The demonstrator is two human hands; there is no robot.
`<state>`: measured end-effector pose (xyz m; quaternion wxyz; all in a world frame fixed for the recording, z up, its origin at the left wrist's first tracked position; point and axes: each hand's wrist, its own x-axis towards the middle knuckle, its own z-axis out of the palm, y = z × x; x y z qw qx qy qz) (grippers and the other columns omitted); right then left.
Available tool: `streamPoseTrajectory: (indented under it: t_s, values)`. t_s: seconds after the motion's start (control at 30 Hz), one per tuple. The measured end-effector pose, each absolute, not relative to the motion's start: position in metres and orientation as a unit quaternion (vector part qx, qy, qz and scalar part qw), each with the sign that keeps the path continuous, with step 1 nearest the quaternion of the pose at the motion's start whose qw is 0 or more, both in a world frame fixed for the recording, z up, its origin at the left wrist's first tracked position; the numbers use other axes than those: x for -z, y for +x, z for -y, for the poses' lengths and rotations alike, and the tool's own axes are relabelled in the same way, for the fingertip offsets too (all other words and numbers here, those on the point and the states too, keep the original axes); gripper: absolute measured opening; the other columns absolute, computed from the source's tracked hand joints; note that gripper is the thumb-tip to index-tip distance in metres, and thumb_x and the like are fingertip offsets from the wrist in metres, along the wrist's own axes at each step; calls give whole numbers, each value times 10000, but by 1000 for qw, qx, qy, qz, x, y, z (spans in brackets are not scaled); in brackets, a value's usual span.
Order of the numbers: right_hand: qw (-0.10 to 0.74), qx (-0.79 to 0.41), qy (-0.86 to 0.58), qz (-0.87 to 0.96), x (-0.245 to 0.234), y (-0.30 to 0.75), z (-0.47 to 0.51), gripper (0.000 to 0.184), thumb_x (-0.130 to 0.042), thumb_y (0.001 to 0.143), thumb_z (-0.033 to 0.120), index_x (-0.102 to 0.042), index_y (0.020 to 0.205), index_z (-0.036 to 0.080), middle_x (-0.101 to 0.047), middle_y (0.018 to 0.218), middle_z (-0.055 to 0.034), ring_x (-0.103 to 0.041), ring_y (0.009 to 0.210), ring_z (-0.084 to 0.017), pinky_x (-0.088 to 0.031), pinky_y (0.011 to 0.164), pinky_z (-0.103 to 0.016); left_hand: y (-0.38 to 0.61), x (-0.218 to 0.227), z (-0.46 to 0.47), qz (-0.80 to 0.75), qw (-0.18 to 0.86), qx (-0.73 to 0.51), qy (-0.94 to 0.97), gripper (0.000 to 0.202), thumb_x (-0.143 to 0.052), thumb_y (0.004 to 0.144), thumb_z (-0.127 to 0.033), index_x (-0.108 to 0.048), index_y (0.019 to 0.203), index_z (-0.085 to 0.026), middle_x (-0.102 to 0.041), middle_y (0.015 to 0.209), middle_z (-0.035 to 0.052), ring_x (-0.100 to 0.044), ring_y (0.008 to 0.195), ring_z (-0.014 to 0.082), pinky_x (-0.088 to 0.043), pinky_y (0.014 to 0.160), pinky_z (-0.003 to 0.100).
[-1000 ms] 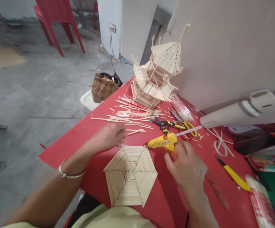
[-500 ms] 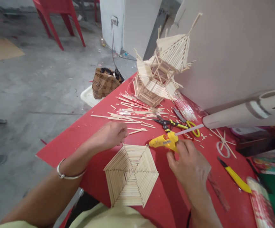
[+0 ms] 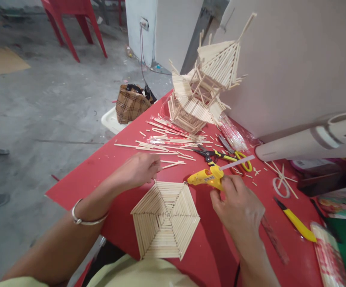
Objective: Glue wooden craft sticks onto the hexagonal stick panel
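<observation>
A flat hexagon made of glued wooden sticks (image 3: 165, 218) lies on the red table (image 3: 101, 167) in front of me. My left hand (image 3: 139, 169) rests at the hexagon's far left corner, fingers curled and pinched at its edge; what they hold is too small to see. My right hand (image 3: 239, 204) is closed round the handle of a yellow glue gun (image 3: 205, 177), whose nozzle points left toward the hexagon's far right corner. A white glue stick (image 3: 238, 162) juts from the gun's back.
Loose sticks (image 3: 163, 145) litter the table beyond my hands. Behind them stands a tall stick model (image 3: 202, 87). Black-and-yellow pliers (image 3: 211, 154), scissors (image 3: 235, 153), a yellow craft knife (image 3: 297, 221) and a white tube-shaped object (image 3: 310, 141) lie to the right. A checked bag (image 3: 129, 104) sits past the table's edge.
Almost nothing has moved; the view shifted slightly, and the glue gun with my right hand edged a little away from me. My left hand stays at the hexagon's corner.
</observation>
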<state>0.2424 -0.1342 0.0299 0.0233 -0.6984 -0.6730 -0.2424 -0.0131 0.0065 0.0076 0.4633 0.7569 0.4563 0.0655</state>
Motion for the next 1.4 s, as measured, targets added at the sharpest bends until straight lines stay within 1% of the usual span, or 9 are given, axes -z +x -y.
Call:
streamPoseTrajectory:
  t_s: [0.17, 0.43, 0.6, 0.83, 1.03, 1.27, 1.4]
  values:
    - [23, 250, -693, 676, -30, 242, 134, 178, -560, 831, 184, -644, 988, 186, -672, 899, -22, -474, 635, -148, -320, 608, -306, -13, -8, -6, -458, 455, -60, 761, 170, -472, 862, -218, -517, 699, -201, -681, 641, -11, -611, 540, 129, -383, 511, 241]
    - [38, 265, -685, 677, -32, 242, 133, 138, -579, 821, 186, -659, 933, 183, -668, 849, -7, -449, 592, -132, -299, 584, -291, -15, -7, -6, -457, 463, -60, 757, 154, -458, 851, -216, -519, 710, -203, -686, 663, -5, -634, 558, 136, -375, 502, 242]
    - [51, 258, -691, 674, -31, 239, 132, 141, -573, 829, 190, -672, 928, 180, -674, 857, -14, -469, 604, -132, -297, 588, -286, -15, -7, -5, -456, 462, -59, 758, 157, -450, 858, -216, -496, 708, -207, -674, 655, -16, -645, 561, 134, -384, 509, 240]
    - [47, 268, -682, 679, -28, 233, 130, 119, -563, 836, 204, -668, 882, 176, -668, 828, -14, -468, 590, -138, -292, 576, -287, -14, -9, -5, -454, 454, -59, 764, 159, -452, 862, -218, -492, 709, -203, -664, 644, -15, -648, 556, 133, -376, 502, 236]
    - [64, 262, -677, 685, -30, 225, 128, 118, -571, 831, 201, -666, 896, 175, -676, 831, -12, -464, 581, -136, -276, 573, -296, -14, -8, -5, -450, 462, -64, 762, 162, -460, 865, -220, -494, 708, -199, -669, 648, -12, -651, 548, 131, -377, 496, 235]
    - [74, 249, -672, 694, -28, 216, 124, 113, -556, 837, 179, -653, 894, 178, -666, 829, -11, -506, 621, -141, -316, 599, -284, -16, -7, -5, -449, 478, -76, 752, 154, -490, 857, -248, -517, 715, -194, -692, 683, 13, -628, 515, 127, -400, 486, 236]
    - [85, 244, -668, 698, -26, 211, 123, 165, -564, 838, 191, -665, 967, 172, -685, 881, -19, -531, 650, -143, -330, 605, -282, -16, -7, -5, -451, 494, -74, 740, 149, -508, 855, -275, -533, 735, -190, -706, 727, 26, -611, 479, 120, -404, 460, 238]
